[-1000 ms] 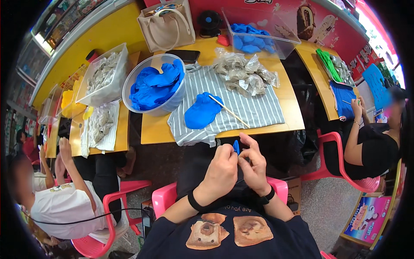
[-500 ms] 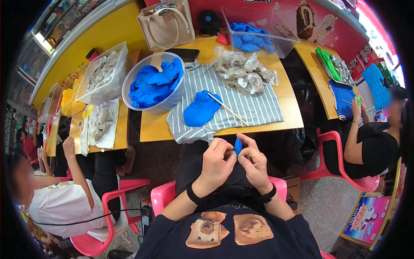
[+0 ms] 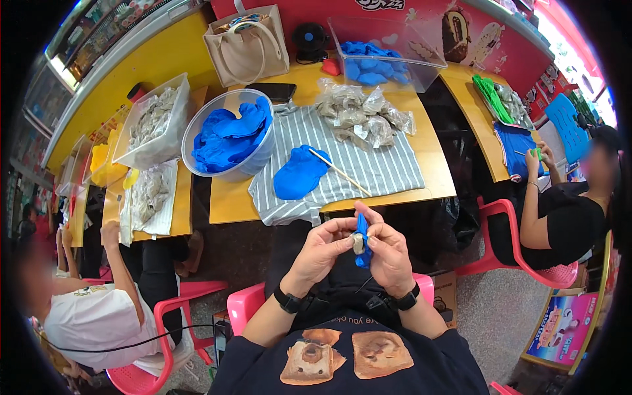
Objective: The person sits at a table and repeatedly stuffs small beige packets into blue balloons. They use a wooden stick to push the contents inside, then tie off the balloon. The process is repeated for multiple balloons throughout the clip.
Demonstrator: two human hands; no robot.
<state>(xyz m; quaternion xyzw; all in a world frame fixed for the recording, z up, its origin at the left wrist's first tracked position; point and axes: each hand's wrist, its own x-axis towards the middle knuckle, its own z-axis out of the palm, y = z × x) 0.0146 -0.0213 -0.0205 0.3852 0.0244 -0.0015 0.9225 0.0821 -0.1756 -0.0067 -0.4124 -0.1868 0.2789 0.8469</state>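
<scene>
My left hand (image 3: 320,251) and my right hand (image 3: 390,258) meet above my lap, just off the table's near edge. Between their fingertips is a limp blue rubbery piece (image 3: 362,261), pinched by the right hand. A small grey-beige packet (image 3: 357,244) sits against it, with the left thumb and fingers on it. Whether the packet is partly inside the blue piece I cannot tell. In front of me, flat blue rubbery pieces (image 3: 297,179) lie on a grey striped shirt (image 3: 388,176), a thin wooden stick (image 3: 339,171) resting across their edge.
A round clear tub (image 3: 227,172) of blue pieces stands left on the table (image 3: 428,158). Clear bags with greyish contents (image 3: 365,112) are heaped behind the shirt. Farther back are a clear bin (image 3: 421,69), phone (image 3: 275,90) and tote bag (image 3: 247,52). People sit at both sides.
Both hands have turned and opened out slightly, so the grey-beige packet and more of the blue piece now show. The view has shifted a little.
</scene>
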